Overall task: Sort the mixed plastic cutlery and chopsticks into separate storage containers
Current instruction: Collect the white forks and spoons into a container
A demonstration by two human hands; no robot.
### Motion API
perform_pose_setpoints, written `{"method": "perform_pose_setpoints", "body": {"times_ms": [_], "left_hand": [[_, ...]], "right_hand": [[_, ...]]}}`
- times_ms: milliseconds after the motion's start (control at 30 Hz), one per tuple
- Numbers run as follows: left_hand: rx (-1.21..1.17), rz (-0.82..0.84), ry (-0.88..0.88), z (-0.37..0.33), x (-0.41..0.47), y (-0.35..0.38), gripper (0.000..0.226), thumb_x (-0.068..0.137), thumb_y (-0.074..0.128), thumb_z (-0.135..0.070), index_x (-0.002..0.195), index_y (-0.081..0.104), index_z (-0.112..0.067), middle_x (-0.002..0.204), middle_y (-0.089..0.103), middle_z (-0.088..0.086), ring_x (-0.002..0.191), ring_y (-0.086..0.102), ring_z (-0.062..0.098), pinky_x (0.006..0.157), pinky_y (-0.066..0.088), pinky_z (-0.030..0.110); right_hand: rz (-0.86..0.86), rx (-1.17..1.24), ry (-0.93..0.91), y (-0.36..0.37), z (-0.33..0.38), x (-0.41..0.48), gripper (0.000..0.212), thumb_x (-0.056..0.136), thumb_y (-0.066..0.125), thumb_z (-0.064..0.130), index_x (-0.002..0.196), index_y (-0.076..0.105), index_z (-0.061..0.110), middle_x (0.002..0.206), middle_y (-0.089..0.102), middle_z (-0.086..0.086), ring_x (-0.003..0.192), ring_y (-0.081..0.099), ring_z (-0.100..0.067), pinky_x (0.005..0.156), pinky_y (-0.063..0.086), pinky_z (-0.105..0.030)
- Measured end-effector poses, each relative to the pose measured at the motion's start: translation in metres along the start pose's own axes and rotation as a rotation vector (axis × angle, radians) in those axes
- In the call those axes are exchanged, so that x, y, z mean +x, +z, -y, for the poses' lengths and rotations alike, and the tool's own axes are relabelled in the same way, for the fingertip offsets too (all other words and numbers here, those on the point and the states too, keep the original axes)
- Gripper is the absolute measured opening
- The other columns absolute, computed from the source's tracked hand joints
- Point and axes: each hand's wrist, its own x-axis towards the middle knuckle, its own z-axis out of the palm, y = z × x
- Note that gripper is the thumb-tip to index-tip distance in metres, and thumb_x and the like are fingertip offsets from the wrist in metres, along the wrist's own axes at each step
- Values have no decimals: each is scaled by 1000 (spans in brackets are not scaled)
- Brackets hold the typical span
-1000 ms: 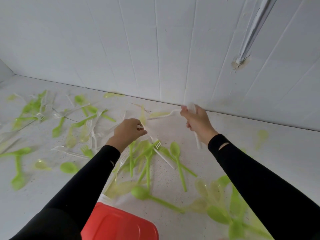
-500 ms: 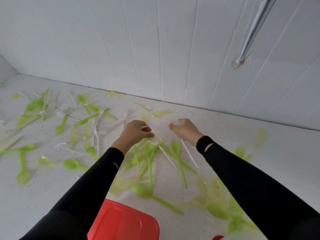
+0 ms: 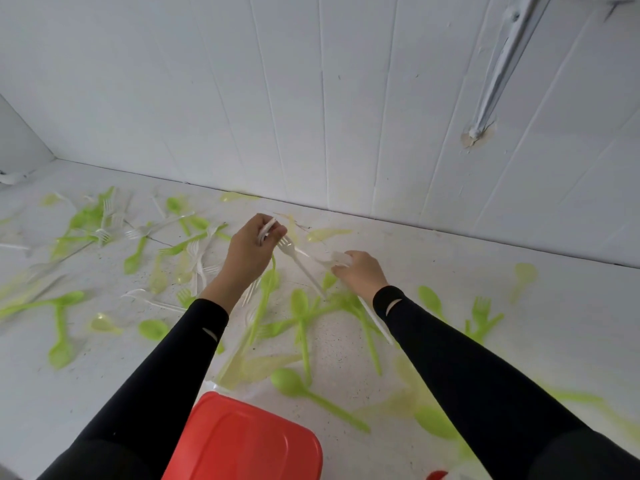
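My left hand (image 3: 254, 252) has lifted off the surface (image 3: 450, 271) at mid-frame, fingers clamped on a few white forks (image 3: 266, 232). My right hand (image 3: 360, 271) has dropped beside it, fingers curled round more white pieces (image 3: 339, 259). I judge the white is being gathered first: green cutlery (image 3: 299, 306) lies scattered, and the red lid (image 3: 242, 441) waits bottom centre.

Bright, even daylight, barely any shadows; wide-angle bending at edges (lower corners smeared soft).

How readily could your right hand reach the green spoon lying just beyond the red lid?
Probably yes: the green spoon lies in the open, nothing between it and the right hand, though that hand grips white cutlery.
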Motion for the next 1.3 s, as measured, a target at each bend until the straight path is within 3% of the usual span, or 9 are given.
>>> {"method": "perform_pose_setpoints", "body": {"times_ms": [67, 133, 233, 467, 667, 800, 1033, 1133, 1300], "left_hand": [[18, -36, 64, -9, 0, 2, 12, 96, 62, -26, 92, 53, -20, 90, 71, -4, 76, 62, 12, 65, 43, 12], [30, -56, 148, -21, 1, 6, 13, 96, 61, -22, 95, 49, -19, 97, 75, 1, 88, 66, 13, 67, 42, 8], [45, -54, 200, -39, 1, 11, 13, 94, 65, -22, 90, 53, -22, 101, 75, 1, 94, 67, 15, 79, 48, 22], [-93, -54, 261, -89, -27, 27, 25, 81, 79, -21, 69, 60, -33, 86, 70, 1, 79, 61, 5, 71, 44, 15], [-225, 37, 235, -140, -65, 51, 11, 83, 78, -28, 76, 70, -23, 78, 72, -12, 76, 61, 2, 68, 43, 12], [-294, 97, 211, -169, -89, 86, 13, 83, 78, -28, 81, 73, -17, 81, 73, -8, 82, 66, 8, 75, 47, 21], [-318, 227, 293, -219, -125, 166, 12, 82, 79, -19, 83, 71, -10, 78, 72, -8, 72, 63, -1, 68, 43, 9], [-369, 277, 251, -241, -145, 210, 13, 81, 79, -21, 82, 71, -11, 79, 72, -8, 73, 63, -1, 67, 43, 8], [-495, 285, 36, -250, -163, 265, 15, 82, 78, -26, 84, 70, -13, 67, 65, -14, 64, 57, 2, 67, 45, 25]], "right_hand": [[-20, -9, -3, -15, -1, -2, 11, 89, 61, 21, 85, 65, 11, 78, 62, -3, 72, 60, -23, 64, 47, -31], [-56, -102, -4, -30, -5, -6, 26, 87, 62, 18, 63, 52, 16, 66, 55, -2, 64, 53, -22, 56, 38, -29], [-128, -158, 22, -50, -14, -18, 34, 86, 61, 18, 57, 44, 18, 62, 52, -1, 65, 50, -25, 51, 31, -28], [-189, 212, -69, -112, -21, -65, 11, 89, 61, 24, 90, 53, 18, 81, 64, 1, 64, 48, -13, 49, 40, -22], [-243, 419, -158, -178, -28, -121, 22, 86, 73, 20, 81, 55, 10, 62, 35, 7, 48, 30, -9, 43, 24, -21], [-235, 387, -149, -213, -42, -159, 25, 83, 73, 21, 84, 54, 4, 60, 36, 8, 45, 29, -8, 40, 26, -19], [-334, -31, -107, -243, -85, -216, 31, 78, 74, 31, 76, 50, 11, 69, 52, 1, 60, 44, -13, 53, 33, -27], [-286, 45, -55, -262, -114, -235, 31, 81, 73, 33, 76, 48, 15, 66, 49, 5, 54, 41, -9, 47, 32, -22], [-241, 375, -2, -291, -144, -251, 25, 80, 74, 36, 83, 56, 19, 92, 70, -18, 46, 31, -11, 42, 24, -22]]}}
